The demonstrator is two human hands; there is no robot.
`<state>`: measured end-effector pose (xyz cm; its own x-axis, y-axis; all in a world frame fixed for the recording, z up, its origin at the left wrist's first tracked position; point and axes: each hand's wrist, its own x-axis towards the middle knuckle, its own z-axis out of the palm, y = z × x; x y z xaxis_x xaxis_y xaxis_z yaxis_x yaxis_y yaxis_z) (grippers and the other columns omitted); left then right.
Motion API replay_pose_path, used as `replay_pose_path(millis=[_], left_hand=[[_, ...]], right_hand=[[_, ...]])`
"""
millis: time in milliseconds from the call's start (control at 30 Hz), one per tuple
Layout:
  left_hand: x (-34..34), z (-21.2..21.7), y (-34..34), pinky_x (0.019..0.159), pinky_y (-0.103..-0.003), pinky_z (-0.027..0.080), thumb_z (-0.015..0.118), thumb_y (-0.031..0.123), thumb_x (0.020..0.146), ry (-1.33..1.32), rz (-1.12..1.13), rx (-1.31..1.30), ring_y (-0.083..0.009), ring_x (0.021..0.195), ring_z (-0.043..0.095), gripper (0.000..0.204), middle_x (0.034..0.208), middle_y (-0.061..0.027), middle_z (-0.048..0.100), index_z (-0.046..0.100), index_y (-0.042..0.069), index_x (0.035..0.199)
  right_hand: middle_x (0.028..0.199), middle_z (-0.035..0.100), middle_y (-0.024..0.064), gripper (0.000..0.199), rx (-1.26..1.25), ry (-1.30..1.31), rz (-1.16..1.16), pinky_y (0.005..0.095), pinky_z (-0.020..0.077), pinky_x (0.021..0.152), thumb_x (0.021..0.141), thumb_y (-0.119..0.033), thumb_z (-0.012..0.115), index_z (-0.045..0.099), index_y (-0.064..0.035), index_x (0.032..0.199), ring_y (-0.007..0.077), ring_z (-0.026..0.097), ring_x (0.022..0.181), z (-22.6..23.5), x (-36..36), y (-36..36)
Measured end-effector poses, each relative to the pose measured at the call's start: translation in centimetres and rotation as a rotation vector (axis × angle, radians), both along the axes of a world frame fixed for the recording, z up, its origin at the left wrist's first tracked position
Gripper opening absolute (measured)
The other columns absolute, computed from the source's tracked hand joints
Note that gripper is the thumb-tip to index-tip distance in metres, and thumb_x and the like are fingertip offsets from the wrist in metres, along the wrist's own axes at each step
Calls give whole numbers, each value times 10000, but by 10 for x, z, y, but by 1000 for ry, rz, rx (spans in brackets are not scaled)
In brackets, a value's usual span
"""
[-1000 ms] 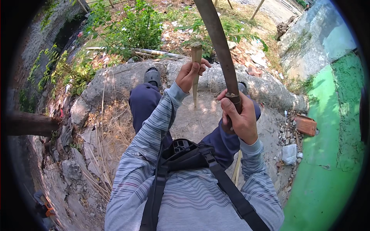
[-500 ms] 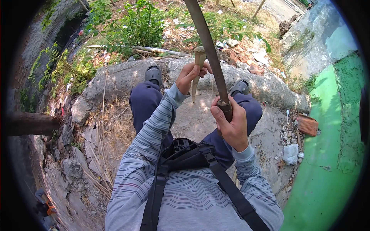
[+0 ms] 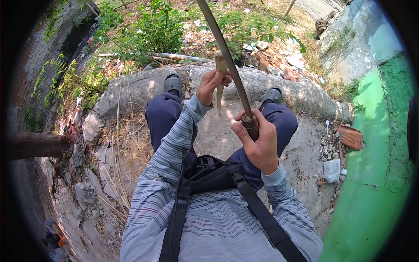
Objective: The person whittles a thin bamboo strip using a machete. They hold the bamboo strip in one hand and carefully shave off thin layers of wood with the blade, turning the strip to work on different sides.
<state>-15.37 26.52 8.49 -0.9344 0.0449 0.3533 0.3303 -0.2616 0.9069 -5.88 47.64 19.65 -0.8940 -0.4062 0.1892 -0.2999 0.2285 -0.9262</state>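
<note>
My left hand [image 3: 209,88] is closed on a pale wooden stake [image 3: 221,65], thick and blunt at the top and tapering to a point below. My right hand [image 3: 262,146] is wrapped around the brown wooden handle of a machete [image 3: 232,67]. Its long, dark, slightly curved blade rises up and leftward, and its tip runs out past the top edge. The blade passes just right of the stake; whether they touch, I cannot tell. Both hands are held in front of me, above the ground between my spread knees.
Beneath my shoes runs a rough concrete ledge [image 3: 131,91]. Green shrubs [image 3: 159,32] and litter lie beyond it. A green wall [image 3: 362,187] stands at right, near an orange-brown brick-like block [image 3: 350,137]. A dark post [image 3: 37,145] juts in at left; a person [image 3: 54,236] is lower left.
The machete has tilted further left, its blade now turned more edge-on, and my right hand has rolled with it. The stake has shifted slightly left and hangs more upright in my left hand.
</note>
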Motion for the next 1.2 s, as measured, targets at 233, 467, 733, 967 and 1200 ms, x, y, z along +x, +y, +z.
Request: replay_pose_path(millis=[233, 467, 733, 967, 1200], left_hand=[[-1, -4, -4, 904, -327, 462, 464, 568, 1032, 27, -47, 31, -159, 995, 591, 625, 1091, -115, 639, 576, -18, 1219], [2, 4, -2, 861, -326, 450, 518, 571, 999, 66, -89, 69, -169, 960, 566, 645, 1134, -139, 614, 556, -31, 1231], [-2, 0, -4, 833, -323, 439, 514, 570, 996, 98, -114, 50, -169, 938, 552, 649, 1113, -136, 612, 560, -39, 1215], [0, 0, 1, 801, -313, 423, 502, 583, 988, 31, -43, 46, -155, 908, 534, 639, 1058, -101, 595, 569, -23, 1180], [-1, -1, 3, 776, -301, 408, 484, 572, 990, 51, -45, 43, -164, 897, 531, 625, 1021, -95, 587, 564, -20, 1172]], right_hand=[[641, 556, 29, 316, 35, 54, -32, 280, 361, 489, 919, -228, 793, 606, -12, 1053, 96, 474, 514, 0, 5, -2], [662, 579, 53, 332, 70, 46, -44, 294, 411, 508, 918, -232, 791, 599, 1, 1058, 118, 536, 528, 10, 9, -5], [623, 556, 51, 337, 44, 61, -51, 298, 408, 514, 942, -239, 764, 584, 1, 1097, 133, 530, 513, 8, 10, -3], [643, 573, 49, 326, -6, 37, -35, 287, 412, 511, 952, -231, 752, 582, 1, 1107, 123, 549, 528, 10, 10, -2], [675, 584, 57, 336, 26, 18, -19, 292, 435, 516, 952, -235, 752, 582, 9, 1108, 123, 575, 543, 12, 10, 0]])
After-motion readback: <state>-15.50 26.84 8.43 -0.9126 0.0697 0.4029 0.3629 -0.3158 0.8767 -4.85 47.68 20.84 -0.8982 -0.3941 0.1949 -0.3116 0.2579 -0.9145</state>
